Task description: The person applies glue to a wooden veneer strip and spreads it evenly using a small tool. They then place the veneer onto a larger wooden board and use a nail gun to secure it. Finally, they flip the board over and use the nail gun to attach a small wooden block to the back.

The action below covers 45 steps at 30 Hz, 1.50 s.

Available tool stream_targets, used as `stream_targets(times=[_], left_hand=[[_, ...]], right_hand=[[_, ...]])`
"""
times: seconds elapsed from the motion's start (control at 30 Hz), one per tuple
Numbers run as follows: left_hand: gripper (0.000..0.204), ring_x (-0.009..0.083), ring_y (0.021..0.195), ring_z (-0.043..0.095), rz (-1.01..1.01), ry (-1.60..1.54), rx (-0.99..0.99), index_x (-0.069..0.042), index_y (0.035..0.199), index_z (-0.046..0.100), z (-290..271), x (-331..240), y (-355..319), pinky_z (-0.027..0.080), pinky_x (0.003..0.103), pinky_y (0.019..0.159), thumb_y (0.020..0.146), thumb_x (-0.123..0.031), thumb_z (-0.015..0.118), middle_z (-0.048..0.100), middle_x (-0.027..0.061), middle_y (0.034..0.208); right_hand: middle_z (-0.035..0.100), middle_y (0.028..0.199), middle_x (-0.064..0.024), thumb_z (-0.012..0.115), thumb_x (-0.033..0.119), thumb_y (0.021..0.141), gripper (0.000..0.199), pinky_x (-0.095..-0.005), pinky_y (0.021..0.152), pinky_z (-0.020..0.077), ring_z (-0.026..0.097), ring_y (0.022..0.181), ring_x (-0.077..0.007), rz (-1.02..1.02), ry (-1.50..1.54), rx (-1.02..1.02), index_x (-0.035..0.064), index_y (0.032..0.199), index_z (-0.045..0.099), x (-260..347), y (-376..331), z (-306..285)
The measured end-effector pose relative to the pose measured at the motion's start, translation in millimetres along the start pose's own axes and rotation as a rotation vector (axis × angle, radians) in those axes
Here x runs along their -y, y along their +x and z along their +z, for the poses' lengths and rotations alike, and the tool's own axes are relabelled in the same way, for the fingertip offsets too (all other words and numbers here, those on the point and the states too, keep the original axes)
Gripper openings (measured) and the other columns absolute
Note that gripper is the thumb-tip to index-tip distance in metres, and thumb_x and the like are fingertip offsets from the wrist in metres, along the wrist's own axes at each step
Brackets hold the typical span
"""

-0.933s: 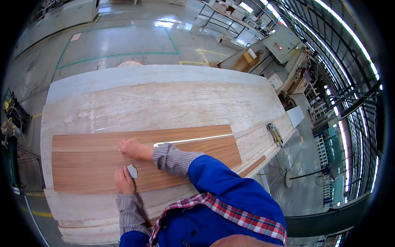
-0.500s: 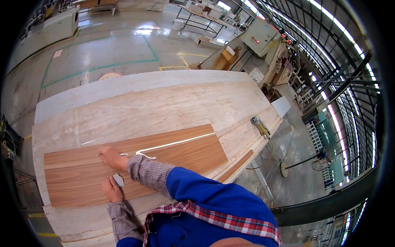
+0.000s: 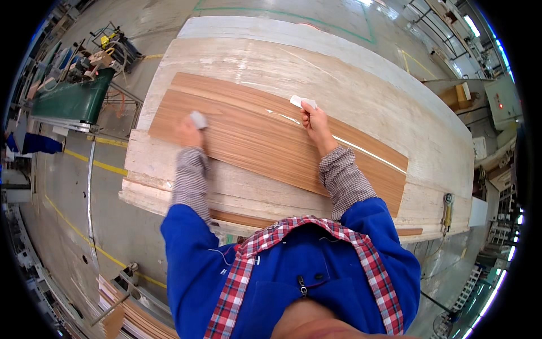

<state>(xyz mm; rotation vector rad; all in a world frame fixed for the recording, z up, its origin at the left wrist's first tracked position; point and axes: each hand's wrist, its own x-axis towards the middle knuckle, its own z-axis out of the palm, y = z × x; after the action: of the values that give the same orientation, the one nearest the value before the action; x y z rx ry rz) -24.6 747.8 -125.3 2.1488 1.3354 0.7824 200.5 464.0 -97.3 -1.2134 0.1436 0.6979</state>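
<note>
A wood-grain board (image 3: 254,144) lies at a slant on the large pale workbench (image 3: 237,61). My left hand (image 3: 189,133), smeared by motion, is closed on a small grey-white flat piece (image 3: 198,119) over the board's left part. Above the board's far edge, my right hand (image 3: 317,123) pinches a white piece (image 3: 297,101) that looks like folded paper or film; its kind is unclear. A narrow white strip (image 3: 370,153) runs along the board to the right of my right wrist. Left of that wrist, a short white bit (image 3: 284,117) shows on the board.
A hand tool with a yellowish body (image 3: 447,212) lies at the bench's right end. Near it, a thin brown wood strip (image 3: 409,231) lies along the near edge. Off to the left stand a green-covered machine table (image 3: 73,99) and another person's blue sleeve (image 3: 42,143).
My hands have moved apart: the right one rightward along the board, now with a white piece in its fingers. The left still holds its grey-white piece. The view has turned, too.
</note>
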Motion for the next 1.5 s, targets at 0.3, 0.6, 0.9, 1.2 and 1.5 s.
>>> stream_targets(times=[0.3, 0.6, 0.9, 1.2, 1.5], left_hand=[[0.045, 0.0339, 0.106, 0.051, -0.03, 0.407, 0.162, -0.009, 0.104, 0.064, -20, 130, 124, 0.038, 0.048, 0.091, 0.091, -0.039, 0.032, 0.056, 0.0162, 0.116], [0.045, 0.0349, 0.094, 0.057, -0.272, 0.601, -0.138, -0.01, 0.098, 0.067, -44, 119, 4, 0.039, 0.056, 0.075, 0.089, -0.041, 0.035, 0.062, 0.0186, 0.098], [0.048, 0.0361, 0.099, 0.054, -0.387, 0.687, -0.028, -0.011, 0.102, 0.064, -82, 101, -108, 0.035, 0.056, 0.082, 0.09, -0.044, 0.032, 0.06, 0.018, 0.105], [0.035, 0.0325, 0.101, 0.049, 0.113, 0.474, -0.164, -0.005, 0.096, 0.061, -68, 36, -144, 0.035, 0.049, 0.086, 0.091, -0.034, 0.043, 0.057, 0.0167, 0.101], [0.016, 0.032, 0.089, 0.048, 0.709, -0.028, 0.4, 0.0, 0.085, 0.056, -7, -44, -236, 0.037, 0.043, 0.08, 0.089, -0.014, 0.05, 0.053, 0.0161, 0.094]], right_hand=[[0.052, 0.06, 0.0023, 0.065, 0.019, 0.083, 0.016, -0.0182, 0.04, 0.0323, 0.043, 0.045, -0.0044, -0.167, -0.01, -0.096, 0.0094, 0.075, 0.054, 7, -80, -84], [0.056, 0.062, 0.0017, 0.065, 0.013, 0.083, 0.011, -0.017, 0.042, 0.0343, 0.047, 0.049, -0.0031, -0.2, -0.133, -0.2, 0.0067, 0.079, 0.057, -68, -186, -135], [0.062, 0.072, -0.0052, 0.063, 0.015, 0.085, 0.016, -0.0226, 0.049, 0.0416, 0.054, 0.057, -0.0086, -0.486, -0.245, -0.652, 0.0008, 0.083, 0.057, -56, -192, -214], [0.061, 0.078, -0.0134, 0.068, 0.022, 0.078, 0.022, -0.0372, 0.066, 0.0442, 0.057, 0.074, -0.0272, -0.64, -0.675, -1.244, 0.0015, 0.085, 0.062, -42, -193, -314], [0.062, 0.08, -0.0127, 0.064, 0.019, 0.078, 0.016, -0.0418, 0.07, 0.0443, 0.056, 0.081, -0.0321, -0.602, -1.2, -1.205, 0.0056, 0.086, 0.066, -38, -192, -317]])
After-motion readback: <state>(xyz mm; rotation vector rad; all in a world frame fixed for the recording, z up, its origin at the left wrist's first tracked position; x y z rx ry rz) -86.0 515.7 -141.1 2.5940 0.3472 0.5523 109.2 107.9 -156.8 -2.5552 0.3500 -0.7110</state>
